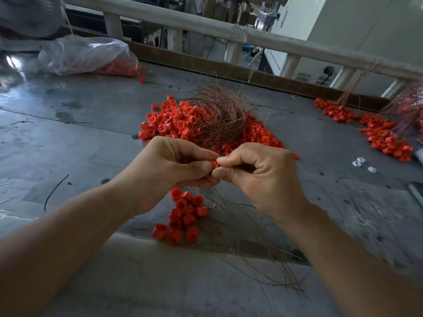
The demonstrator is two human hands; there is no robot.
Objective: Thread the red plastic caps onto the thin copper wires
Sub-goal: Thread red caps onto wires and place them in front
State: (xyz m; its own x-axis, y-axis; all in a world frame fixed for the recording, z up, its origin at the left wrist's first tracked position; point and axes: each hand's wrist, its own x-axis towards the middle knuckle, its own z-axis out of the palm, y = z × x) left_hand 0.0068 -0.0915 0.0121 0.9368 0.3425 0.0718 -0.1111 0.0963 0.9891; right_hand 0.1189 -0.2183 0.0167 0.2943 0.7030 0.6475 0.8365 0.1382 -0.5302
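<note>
My left hand (176, 163) and my right hand (258, 170) meet fingertip to fingertip above the grey table. Between them they pinch one small red cap (214, 164), mostly hidden by the fingers. Thin copper wires (256, 236) hang from under the hands and spread over the table toward me. A cluster of red caps strung on those wires (184, 213) lies just below my left hand. Behind the hands sits a big pile of loose red caps (174, 121) with a tangled bundle of copper wire (219, 110) on top.
A second heap of red caps with wires (380, 133) lies at the right. A clear plastic bag of caps (89, 56) sits at the back left. Small white parts (361, 162) lie right of my hands. A pale railing (206, 26) borders the table's far side.
</note>
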